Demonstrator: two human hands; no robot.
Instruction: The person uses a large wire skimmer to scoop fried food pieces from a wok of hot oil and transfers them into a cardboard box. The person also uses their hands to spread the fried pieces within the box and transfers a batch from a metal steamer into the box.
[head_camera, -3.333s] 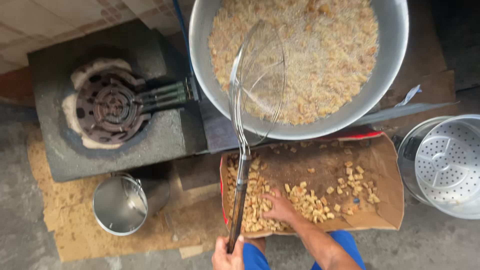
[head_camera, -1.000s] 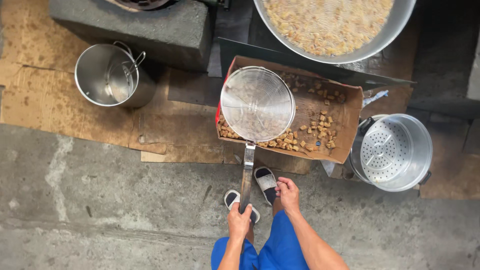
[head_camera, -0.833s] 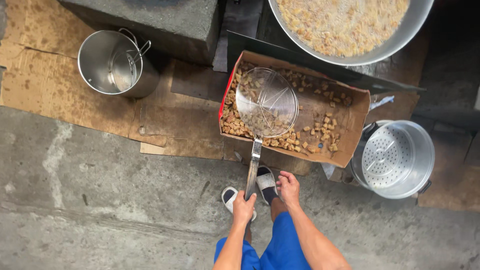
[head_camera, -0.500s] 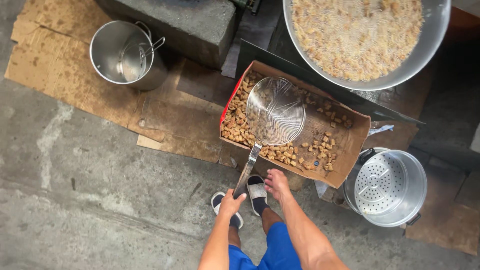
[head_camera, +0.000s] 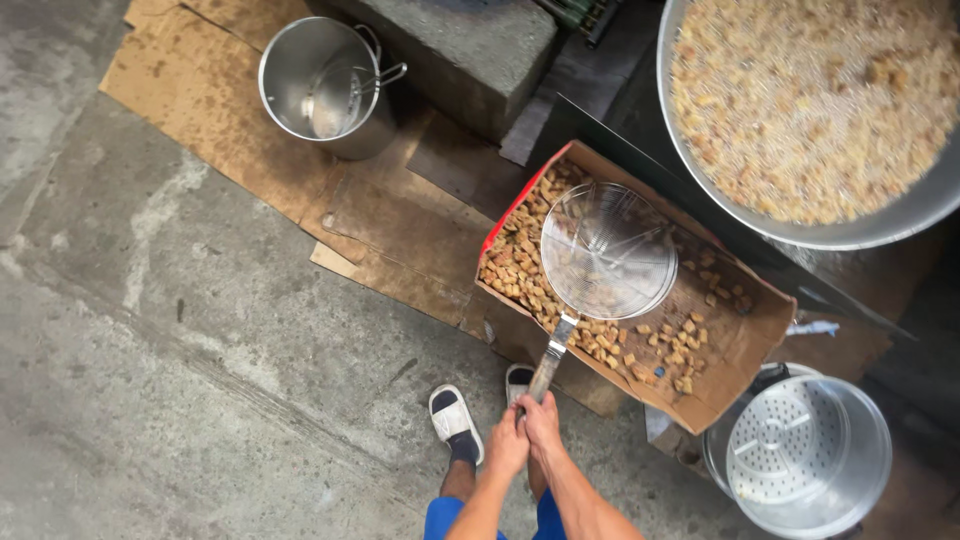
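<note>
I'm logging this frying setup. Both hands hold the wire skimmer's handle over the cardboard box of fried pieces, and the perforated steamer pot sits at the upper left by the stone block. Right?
Not quite. The head view shows the perforated steamer pot at the lower right, beside the cardboard box. The pot at the upper left is a plain steel pot. The rest holds: the left hand and right hand grip the wire skimmer.

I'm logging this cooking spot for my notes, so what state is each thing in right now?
Wire skimmer: held by its handle over the box, mesh basket looks empty.
Cardboard box: open, partly filled with brown fried pieces.
Large wok: full of frying pieces.
Steel pot: uncovered, a ladle inside.
Perforated steamer pot: upright, nothing in it.
Left hand: gripping the handle end.
Right hand: gripping the handle too.
</note>
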